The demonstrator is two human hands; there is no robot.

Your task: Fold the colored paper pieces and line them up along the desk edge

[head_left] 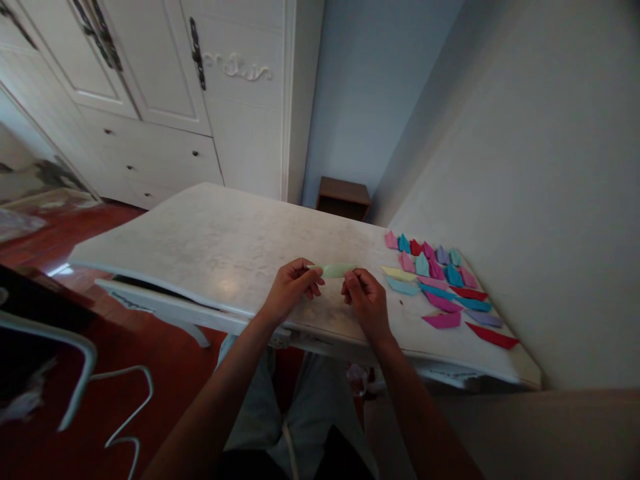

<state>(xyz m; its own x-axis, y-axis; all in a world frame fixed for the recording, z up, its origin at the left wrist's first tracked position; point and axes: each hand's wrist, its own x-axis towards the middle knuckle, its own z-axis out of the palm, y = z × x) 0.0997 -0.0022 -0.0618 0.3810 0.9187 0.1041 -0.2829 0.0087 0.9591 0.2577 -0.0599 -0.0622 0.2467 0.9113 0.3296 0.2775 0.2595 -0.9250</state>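
Note:
A pale green folded paper boat point(335, 271) is held level between my two hands, just above the white table point(240, 233). My left hand point(296, 283) pinches its left end between thumb and fingers. On the other side, my right hand point(364, 292) grips the right end the same way. Several folded paper boats point(443, 303) in pink, blue, yellow, purple and red lie in rows to the right of my right hand. Behind them stand smaller folded paper pieces point(423, 265) in similar colours.
A wall point(540, 220) runs along the table's right side. White cupboards point(245, 127) and a small brown cabinet point(344, 195) stand beyond the table. A drawer point(165, 303) sits partly pulled out at the front left, and a white metal frame point(87, 347) is at lower left.

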